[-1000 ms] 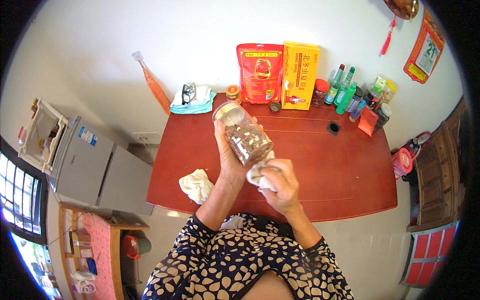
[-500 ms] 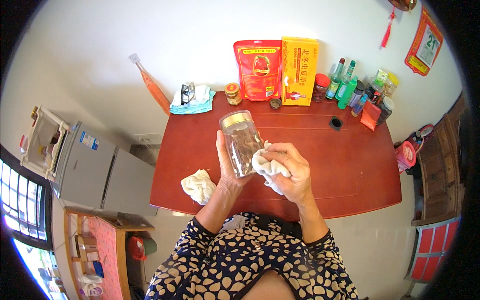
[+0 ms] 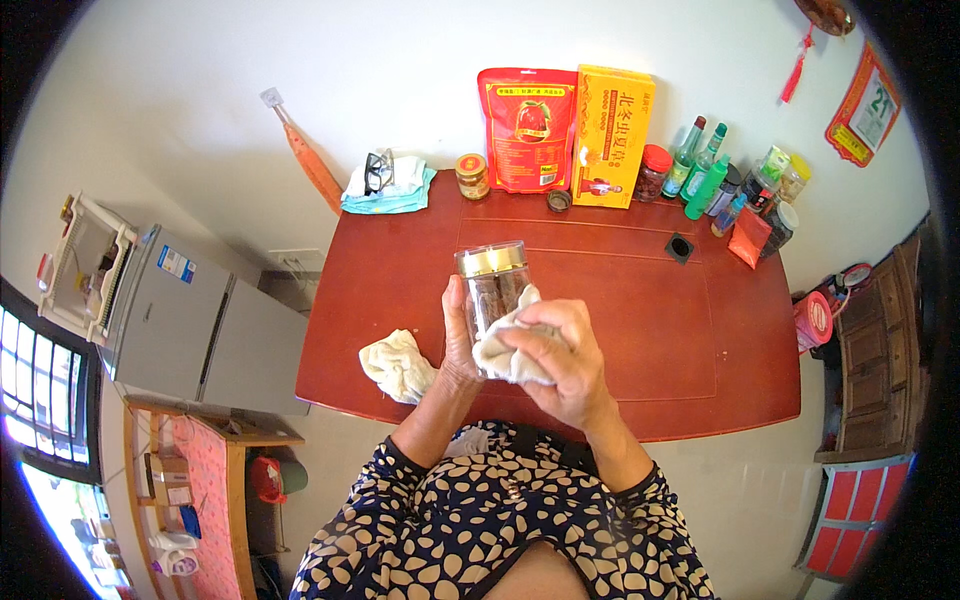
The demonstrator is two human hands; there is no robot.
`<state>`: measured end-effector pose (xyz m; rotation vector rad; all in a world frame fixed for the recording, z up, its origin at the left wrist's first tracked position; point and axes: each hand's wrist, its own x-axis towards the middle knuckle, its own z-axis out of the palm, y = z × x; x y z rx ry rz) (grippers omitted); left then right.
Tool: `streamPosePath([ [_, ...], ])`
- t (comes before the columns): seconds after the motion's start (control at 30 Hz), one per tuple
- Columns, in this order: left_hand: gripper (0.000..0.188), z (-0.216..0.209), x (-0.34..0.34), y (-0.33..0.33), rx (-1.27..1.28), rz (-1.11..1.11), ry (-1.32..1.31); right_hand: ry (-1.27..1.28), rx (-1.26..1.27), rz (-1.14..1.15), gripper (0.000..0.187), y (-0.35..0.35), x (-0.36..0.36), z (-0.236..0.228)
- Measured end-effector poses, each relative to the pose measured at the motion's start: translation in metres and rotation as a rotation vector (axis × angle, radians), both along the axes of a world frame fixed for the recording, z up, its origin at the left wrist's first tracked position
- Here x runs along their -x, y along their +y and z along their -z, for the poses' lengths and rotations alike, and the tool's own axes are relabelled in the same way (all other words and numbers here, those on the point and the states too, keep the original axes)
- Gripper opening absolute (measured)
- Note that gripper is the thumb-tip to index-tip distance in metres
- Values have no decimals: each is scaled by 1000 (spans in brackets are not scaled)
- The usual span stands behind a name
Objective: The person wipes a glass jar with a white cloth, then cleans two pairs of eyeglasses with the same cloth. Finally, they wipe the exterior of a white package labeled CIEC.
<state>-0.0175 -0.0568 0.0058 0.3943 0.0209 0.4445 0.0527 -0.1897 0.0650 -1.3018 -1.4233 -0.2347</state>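
My left hand [image 3: 459, 335] is closed round the left side of a clear jar [image 3: 492, 292] with a gold lid. The jar is held up over the near part of the table, almost upright, with brownish contents showing through its wall. A pale cloth [image 3: 508, 350] is bunched in my right hand [image 3: 570, 360], pressed against the jar's front and hiding its lower part. On the tabletop left of my left wrist lies a second crumpled cream cloth [image 3: 398, 366].
Along the back of the red-brown table [image 3: 380, 275] stand a small gold-lidded jar [image 3: 472, 177], a red pouch [image 3: 530, 130], a yellow box [image 3: 612, 140] and several bottles [image 3: 690, 155]. Glasses [image 3: 378, 172] rest on folded cloths [image 3: 400, 195]. A grey refrigerator [image 3: 185, 310] is at left.
The jar has come nearer to me and stands more upright. My right hand has moved the cloth leftward across the jar's front, covering more of it. The view has shifted slightly.
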Motion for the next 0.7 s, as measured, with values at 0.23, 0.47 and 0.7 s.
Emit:
streamPosePath([
  [0.23,89,-12,2,-8,-22,-18,130,311,-55,-22,28,16,-16,8],
  [0.47,84,9,10,-4,-191,65,165,638,-47,75,25,24,-24,14],
  [0.7,68,0,2,-8,-284,-101,140,105,-80,260,37,21,-11,4],
])
